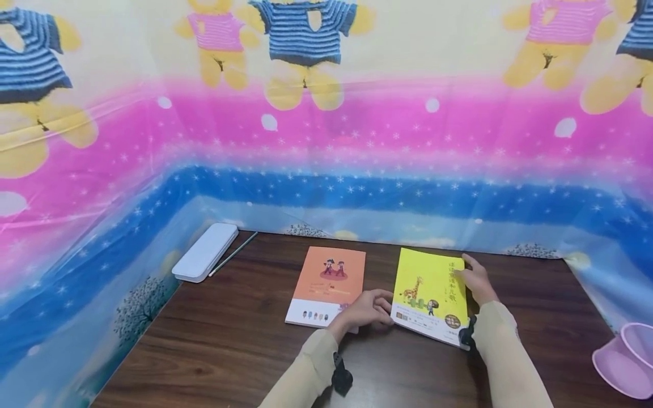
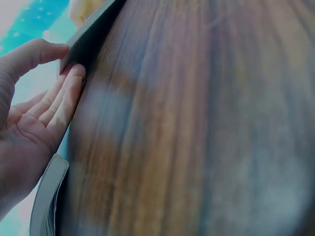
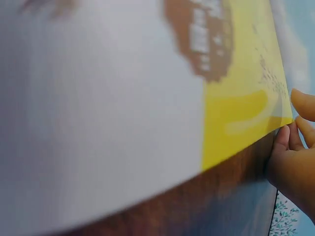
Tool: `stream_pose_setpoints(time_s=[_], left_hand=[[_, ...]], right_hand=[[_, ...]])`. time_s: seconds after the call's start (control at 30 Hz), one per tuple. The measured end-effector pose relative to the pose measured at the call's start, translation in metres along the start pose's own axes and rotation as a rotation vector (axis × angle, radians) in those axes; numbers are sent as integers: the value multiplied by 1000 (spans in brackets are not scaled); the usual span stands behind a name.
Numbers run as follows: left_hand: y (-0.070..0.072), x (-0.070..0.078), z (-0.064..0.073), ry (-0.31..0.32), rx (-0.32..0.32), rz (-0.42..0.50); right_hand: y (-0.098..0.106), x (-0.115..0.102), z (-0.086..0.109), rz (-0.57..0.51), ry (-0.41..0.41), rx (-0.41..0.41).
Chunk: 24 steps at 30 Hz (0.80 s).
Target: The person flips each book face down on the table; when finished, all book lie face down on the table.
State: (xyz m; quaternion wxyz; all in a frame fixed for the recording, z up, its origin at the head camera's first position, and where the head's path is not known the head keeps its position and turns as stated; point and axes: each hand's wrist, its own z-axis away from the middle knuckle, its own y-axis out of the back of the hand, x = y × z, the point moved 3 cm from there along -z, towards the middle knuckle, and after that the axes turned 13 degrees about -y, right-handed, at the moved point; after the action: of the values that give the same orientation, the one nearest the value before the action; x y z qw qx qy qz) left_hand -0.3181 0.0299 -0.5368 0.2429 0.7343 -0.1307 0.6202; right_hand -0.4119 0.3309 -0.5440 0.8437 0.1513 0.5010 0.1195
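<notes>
A yellow book (image 1: 425, 283) with a giraffe and a child on its cover is held between both hands over the brown table (image 1: 214, 340). My left hand (image 1: 366, 310) pinches its lower left edge; thumb above and fingers below show in the left wrist view, where the hand (image 2: 37, 108) is beside a dark gap under the book. At the upper right edge, my right hand (image 1: 478, 281) holds the book between thumb and fingers. An orange book (image 1: 329, 277) with a white lower band lies flat to the left, partly covered by the left hand.
A white case (image 1: 206, 252) lies at the table's back left, with a thin green pencil-like stick (image 1: 233, 254) along its right side. A pink cup-like container (image 1: 624, 362) is at the right edge. Printed cloth (image 1: 326, 141) hangs behind the table.
</notes>
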Motion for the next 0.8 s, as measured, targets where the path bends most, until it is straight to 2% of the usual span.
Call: stream_pose_setpoints(time_s=[0.17, 0.33, 0.43, 0.57, 0.8], left_hand=[[-2, 0, 0, 36, 6, 65], [1, -1, -1, 34, -5, 107], [5, -2, 0, 34, 2, 190], [16, -1, 3, 65, 29, 265], [26, 1, 3, 68, 46, 269]], right_hand=[[7, 2, 0, -27, 7, -22], [12, 2, 0, -80, 19, -7], [15, 2, 1, -116, 11, 10], [19, 2, 4, -134, -9, 9], [27, 4, 8, -170, -51, -27]])
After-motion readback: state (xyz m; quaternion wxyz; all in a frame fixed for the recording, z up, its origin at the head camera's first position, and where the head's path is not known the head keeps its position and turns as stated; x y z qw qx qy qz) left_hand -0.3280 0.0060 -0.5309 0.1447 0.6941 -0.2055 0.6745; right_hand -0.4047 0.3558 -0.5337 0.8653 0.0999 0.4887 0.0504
